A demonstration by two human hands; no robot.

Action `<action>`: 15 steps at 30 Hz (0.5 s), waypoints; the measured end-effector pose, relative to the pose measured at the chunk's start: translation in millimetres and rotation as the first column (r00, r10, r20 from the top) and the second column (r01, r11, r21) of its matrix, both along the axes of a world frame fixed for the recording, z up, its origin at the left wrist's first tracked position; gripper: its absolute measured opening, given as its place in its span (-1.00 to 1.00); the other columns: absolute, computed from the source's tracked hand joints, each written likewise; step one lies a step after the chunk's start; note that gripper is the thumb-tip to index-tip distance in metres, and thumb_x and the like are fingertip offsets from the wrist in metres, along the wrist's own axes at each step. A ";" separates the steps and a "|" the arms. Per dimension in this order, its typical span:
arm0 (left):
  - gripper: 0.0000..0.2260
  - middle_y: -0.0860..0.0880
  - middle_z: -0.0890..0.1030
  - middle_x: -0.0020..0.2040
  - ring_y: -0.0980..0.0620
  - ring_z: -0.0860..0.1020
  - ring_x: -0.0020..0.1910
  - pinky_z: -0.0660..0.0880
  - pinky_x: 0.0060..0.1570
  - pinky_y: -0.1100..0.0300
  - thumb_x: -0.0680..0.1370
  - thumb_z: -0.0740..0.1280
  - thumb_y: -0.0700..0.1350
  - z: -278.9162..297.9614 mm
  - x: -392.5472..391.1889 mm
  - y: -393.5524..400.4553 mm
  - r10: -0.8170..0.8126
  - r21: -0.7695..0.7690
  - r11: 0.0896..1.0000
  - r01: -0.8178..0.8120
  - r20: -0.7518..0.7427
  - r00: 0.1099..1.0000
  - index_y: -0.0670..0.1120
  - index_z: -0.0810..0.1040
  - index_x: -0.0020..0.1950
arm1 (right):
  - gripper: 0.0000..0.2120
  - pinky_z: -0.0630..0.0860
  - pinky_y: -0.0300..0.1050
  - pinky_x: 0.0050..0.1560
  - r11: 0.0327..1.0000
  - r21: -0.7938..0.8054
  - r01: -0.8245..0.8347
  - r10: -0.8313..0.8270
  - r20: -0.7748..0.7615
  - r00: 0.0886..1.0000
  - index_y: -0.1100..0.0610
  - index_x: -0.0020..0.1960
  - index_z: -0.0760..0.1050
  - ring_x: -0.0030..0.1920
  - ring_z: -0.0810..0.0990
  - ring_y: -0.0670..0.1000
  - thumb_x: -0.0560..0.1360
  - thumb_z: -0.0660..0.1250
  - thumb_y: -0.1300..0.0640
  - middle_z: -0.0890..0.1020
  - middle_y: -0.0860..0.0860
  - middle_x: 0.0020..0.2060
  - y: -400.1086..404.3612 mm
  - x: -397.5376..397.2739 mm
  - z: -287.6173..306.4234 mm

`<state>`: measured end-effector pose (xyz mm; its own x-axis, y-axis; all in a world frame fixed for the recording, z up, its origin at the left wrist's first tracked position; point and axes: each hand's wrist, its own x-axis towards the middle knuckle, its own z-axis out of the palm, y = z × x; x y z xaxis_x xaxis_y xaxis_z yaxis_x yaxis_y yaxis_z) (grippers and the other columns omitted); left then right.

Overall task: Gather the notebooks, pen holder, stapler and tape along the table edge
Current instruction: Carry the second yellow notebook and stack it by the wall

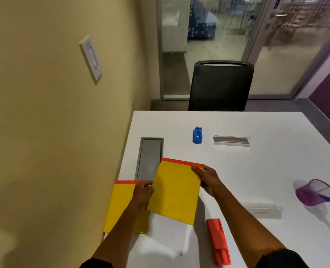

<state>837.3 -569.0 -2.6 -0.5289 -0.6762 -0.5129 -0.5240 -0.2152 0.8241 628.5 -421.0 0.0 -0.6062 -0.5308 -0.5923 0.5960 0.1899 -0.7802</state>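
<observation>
head view: both hands hold a yellow notebook [176,192] with a red top strip, lifted and tilted above the white surface [257,171]. the left hand [143,194] pinches its left edge; the right hand [206,179] grips its upper right corner. a second yellow notebook [121,206] lies flat at the surface's left edge, partly under the left hand. an orange-red stapler [218,241] lies near the front. a blue tape dispenser [197,135] sits farther back, and a purple pen holder [313,192] lies tipped over at the right.

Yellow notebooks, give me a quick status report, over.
Left hand and right hand both grip the raised notebook. Second notebook flat at the table edge. Red stapler lies near, not blocking.
</observation>
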 end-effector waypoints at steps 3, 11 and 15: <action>-0.75 -0.25 0.63 0.10 -0.18 0.60 0.00 0.55 0.05 -0.04 0.52 0.26 -0.36 -12.0 23.5 -2.0 0.108 0.004 0.994 -0.108 0.035 0.994 -0.27 0.59 0.17 | -0.55 0.59 0.11 0.08 0.998 0.042 -0.036 0.034 0.041 0.999 0.27 0.32 0.45 0.07 0.65 0.22 0.46 0.45 0.22 0.62 0.24 0.14 -5.8 25.7 -20.8; -0.74 -0.25 0.60 0.17 -0.28 0.55 0.13 0.51 0.09 -0.07 0.54 0.26 -0.34 -43.3 65.0 5.7 0.278 -0.133 0.957 -0.259 0.154 0.948 -0.25 0.58 0.20 | -0.67 0.58 0.18 0.13 0.921 0.341 -0.190 0.211 -0.026 0.977 0.28 0.29 0.49 -0.07 0.60 0.18 0.53 0.34 0.28 0.62 0.28 0.06 -23.5 82.3 -70.1; -0.73 -0.24 0.60 0.19 -0.23 0.56 0.12 0.47 -0.04 0.12 0.55 0.21 -0.36 -53.0 74.4 6.8 0.314 -0.193 0.941 -0.277 0.200 0.928 -0.27 0.58 0.20 | -0.65 0.56 0.20 0.18 0.878 0.415 -0.238 0.276 -0.034 0.960 0.26 0.30 0.49 0.10 0.60 0.26 0.51 0.33 0.32 0.60 0.25 0.14 -31.5 98.0 -83.7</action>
<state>911.7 -562.1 -55.6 -0.1761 -0.8659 -0.4683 -0.6318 -0.2654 0.7283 726.5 -452.4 -83.7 -0.5412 -0.4024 -0.7383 0.4148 0.6361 -0.6507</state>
